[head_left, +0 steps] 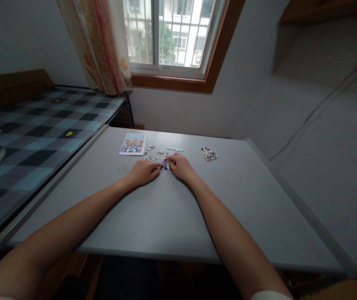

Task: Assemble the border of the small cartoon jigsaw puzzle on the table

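A small cluster of dark blue and white jigsaw puzzle pieces [165, 165] lies on the table between my two hands. My left hand [142, 171] rests at its left side, index finger stretched to the pieces and the other fingers curled in. From the right, my right hand [181, 166] bends its fingers down over the same pieces, thumb and index closed at their edge. How firmly each hand grips is too small to make out. Just beyond the hands lie joined light-coloured puzzle pieces [150, 158] and a pale blue joined strip [175, 149].
A printed puzzle picture [133, 144] lies flat at the far left of the white table [153, 216]. A pile of loose puzzle pieces [209, 154] sits to the right. Beyond the left edge stands a bed with a checked cover [81, 116]; a window [169, 33] is ahead.
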The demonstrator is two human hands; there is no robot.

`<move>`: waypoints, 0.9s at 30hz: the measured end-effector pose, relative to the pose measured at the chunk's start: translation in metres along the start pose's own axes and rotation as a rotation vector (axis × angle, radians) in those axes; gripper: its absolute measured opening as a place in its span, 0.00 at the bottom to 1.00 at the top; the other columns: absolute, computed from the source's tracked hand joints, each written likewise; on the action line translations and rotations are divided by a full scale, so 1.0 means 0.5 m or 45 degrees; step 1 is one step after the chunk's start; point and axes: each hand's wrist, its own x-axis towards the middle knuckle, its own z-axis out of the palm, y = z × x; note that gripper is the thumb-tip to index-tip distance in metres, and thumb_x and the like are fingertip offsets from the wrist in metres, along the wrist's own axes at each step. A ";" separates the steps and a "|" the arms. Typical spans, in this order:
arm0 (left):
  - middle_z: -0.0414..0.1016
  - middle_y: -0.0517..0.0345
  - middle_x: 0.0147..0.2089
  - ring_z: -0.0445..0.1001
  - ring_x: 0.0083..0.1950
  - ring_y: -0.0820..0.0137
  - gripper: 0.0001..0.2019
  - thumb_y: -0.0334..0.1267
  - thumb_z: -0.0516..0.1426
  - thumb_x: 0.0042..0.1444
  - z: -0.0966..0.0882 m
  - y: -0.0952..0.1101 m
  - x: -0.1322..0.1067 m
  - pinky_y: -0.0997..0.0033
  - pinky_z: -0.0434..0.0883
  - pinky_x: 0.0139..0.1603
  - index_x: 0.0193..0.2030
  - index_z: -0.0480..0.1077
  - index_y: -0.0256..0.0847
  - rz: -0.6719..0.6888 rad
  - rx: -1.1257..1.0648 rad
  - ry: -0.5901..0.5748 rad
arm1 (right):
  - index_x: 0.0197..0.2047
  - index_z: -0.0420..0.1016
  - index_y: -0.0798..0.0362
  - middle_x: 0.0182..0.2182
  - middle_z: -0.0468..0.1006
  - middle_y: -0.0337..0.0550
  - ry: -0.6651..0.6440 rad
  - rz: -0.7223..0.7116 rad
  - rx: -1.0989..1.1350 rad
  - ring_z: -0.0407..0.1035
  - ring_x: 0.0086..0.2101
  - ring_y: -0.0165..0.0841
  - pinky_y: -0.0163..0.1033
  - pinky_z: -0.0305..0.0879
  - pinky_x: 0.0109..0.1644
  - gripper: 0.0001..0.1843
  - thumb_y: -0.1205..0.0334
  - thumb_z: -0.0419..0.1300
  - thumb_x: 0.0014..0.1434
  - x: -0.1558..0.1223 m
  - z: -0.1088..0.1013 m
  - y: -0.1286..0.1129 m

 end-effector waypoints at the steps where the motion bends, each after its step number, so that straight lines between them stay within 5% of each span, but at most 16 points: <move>1: 0.81 0.54 0.33 0.77 0.34 0.65 0.18 0.37 0.52 0.57 0.002 -0.001 -0.001 0.71 0.66 0.36 0.50 0.78 0.47 0.001 -0.003 0.009 | 0.47 0.81 0.51 0.37 0.74 0.45 0.015 -0.007 0.013 0.69 0.38 0.33 0.36 0.62 0.47 0.16 0.68 0.53 0.61 0.000 0.000 0.001; 7: 0.80 0.54 0.31 0.76 0.32 0.65 0.20 0.36 0.52 0.57 0.004 -0.003 -0.003 0.70 0.64 0.35 0.54 0.76 0.46 -0.043 -0.037 0.057 | 0.43 0.81 0.53 0.37 0.77 0.45 0.262 -0.033 0.106 0.70 0.37 0.33 0.38 0.63 0.48 0.16 0.70 0.52 0.60 0.006 -0.009 0.014; 16: 0.81 0.53 0.33 0.77 0.33 0.65 0.17 0.38 0.52 0.59 0.003 -0.002 -0.004 0.71 0.64 0.34 0.50 0.78 0.47 -0.037 -0.039 0.034 | 0.38 0.80 0.55 0.35 0.80 0.47 0.599 0.267 0.137 0.70 0.33 0.34 0.39 0.65 0.45 0.15 0.67 0.51 0.57 0.011 -0.036 0.062; 27: 0.82 0.53 0.34 0.77 0.34 0.65 0.17 0.38 0.51 0.59 0.004 -0.005 -0.004 0.71 0.65 0.34 0.50 0.78 0.47 -0.012 -0.026 0.025 | 0.36 0.80 0.54 0.33 0.80 0.45 0.575 0.384 0.159 0.70 0.32 0.34 0.39 0.65 0.44 0.16 0.65 0.51 0.55 0.011 -0.018 0.089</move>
